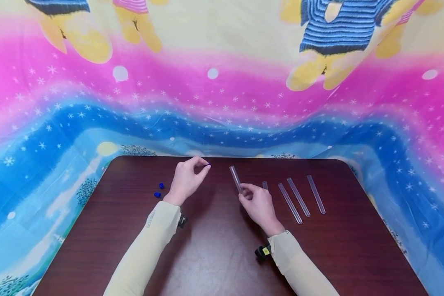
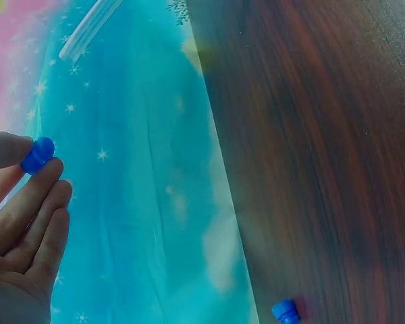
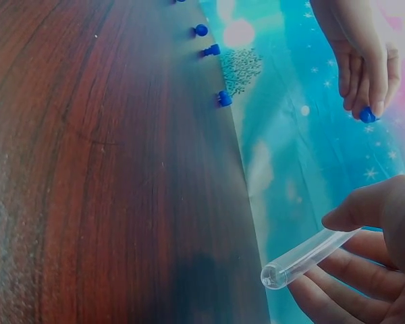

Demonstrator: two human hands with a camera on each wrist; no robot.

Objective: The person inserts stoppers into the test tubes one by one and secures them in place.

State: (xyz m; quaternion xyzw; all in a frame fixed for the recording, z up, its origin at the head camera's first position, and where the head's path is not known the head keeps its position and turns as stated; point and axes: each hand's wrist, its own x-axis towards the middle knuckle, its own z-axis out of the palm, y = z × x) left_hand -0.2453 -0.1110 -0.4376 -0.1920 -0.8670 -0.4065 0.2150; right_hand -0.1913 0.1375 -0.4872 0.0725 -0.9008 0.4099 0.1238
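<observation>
My left hand (image 1: 186,180) pinches a small blue stopper (image 2: 38,155) between thumb and fingertips, above the far part of the table. To its right, my right hand (image 1: 260,206) grips a clear test tube (image 1: 235,178) near its lower end, with the upper end pointing up and away. In the right wrist view, the rounded end of that tube (image 3: 287,268) sticks out below the thumb. Stopper and tube are apart, with a gap between the two hands.
Several clear test tubes (image 1: 290,204) lie on the dark wooden table (image 1: 214,250) right of my right hand, one partly hidden behind it. More blue stoppers (image 1: 157,195) stand or lie left of my left hand. A printed cloth (image 1: 222,98) hangs behind the table.
</observation>
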